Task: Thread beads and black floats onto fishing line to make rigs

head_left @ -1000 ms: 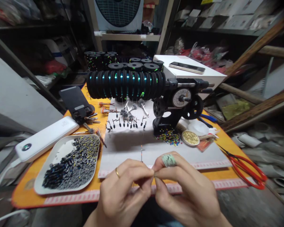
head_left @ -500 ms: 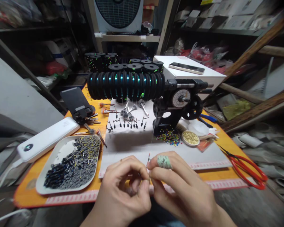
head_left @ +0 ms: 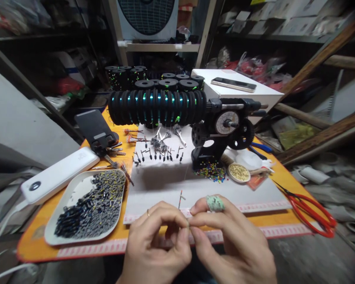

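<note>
My left hand (head_left: 158, 240) and my right hand (head_left: 233, 238) meet low in the middle, thumb and forefinger of each closed in a pinch, tips touching. A thin pale line comes down from the spool row to my fingers; the bit inside the pinch is too small to see clearly. Just above my left forefinger stands a small thin stick piece (head_left: 181, 198) with a red tip and a short side arm. Green tape (head_left: 215, 203) wraps one right finger, and a ring (head_left: 148, 213) sits on a left finger. Beyond, black foam spools (head_left: 156, 107) fill the shaft of a hand-cranked winder (head_left: 221, 130).
On the left stand a tray of small grey and black parts (head_left: 51, 225) and a white power bank (head_left: 59, 173). Coloured beads (head_left: 211, 171), a dish of gold bits (head_left: 239, 172) and red-handled scissors (head_left: 316, 215) lie right. Several T-shaped pieces (head_left: 159, 154) hang beneath the spools.
My right hand has shifted slightly right and down, its taped finger lifting away. The red-tipped stick piece now shows more fully, a little further left. Both pinches stay together.
</note>
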Motion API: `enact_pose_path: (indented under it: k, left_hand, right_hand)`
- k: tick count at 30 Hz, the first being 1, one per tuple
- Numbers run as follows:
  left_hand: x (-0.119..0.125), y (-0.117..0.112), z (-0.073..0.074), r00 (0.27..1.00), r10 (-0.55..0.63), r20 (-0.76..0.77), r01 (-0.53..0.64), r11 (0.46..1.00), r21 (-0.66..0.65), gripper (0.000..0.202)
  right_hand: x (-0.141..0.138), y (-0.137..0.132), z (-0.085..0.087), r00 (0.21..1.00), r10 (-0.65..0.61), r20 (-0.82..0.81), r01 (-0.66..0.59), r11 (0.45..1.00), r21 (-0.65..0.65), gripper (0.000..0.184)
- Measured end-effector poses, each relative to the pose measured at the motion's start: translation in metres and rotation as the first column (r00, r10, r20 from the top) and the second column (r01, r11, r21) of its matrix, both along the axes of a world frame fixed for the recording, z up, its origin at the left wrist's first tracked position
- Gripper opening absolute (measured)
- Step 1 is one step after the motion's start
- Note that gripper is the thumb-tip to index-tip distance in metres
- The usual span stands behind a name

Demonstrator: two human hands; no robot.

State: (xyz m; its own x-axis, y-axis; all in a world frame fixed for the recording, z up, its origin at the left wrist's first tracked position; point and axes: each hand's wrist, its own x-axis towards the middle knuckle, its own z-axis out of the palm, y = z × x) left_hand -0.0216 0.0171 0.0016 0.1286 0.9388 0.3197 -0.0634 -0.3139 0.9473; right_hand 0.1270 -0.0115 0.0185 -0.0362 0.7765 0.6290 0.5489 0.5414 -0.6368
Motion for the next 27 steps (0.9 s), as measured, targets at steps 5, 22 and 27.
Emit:
enact_pose_path:
  k: [5, 22, 27]
  left_hand:
    - [-0.002, -0.005, -0.006, 1.0, -0.02, 0.022, 0.019, 0.999, 0.028, 0.024]
    - [-0.014, 0.007, -0.018, 0.978, -0.074, -0.196, 0.13, 0.948, 0.291, 0.031]
    - [-0.002, 0.003, -0.015, 0.999, 0.003, -0.051, 0.008, 0.973, 0.229, 0.025]
  right_hand:
    - [0.003, 0.0, -0.008, 0.999, -0.034, -0.027, 0.032, 0.998, -0.053, 0.02]
    - [0.001, -0.004, -0.008, 0.985, -0.031, -0.168, -0.018, 0.959, -0.284, 0.013]
    - [-0.001, -0.006, -0.011, 0.97, -0.03, -0.241, -0.07, 0.915, -0.397, 0.011]
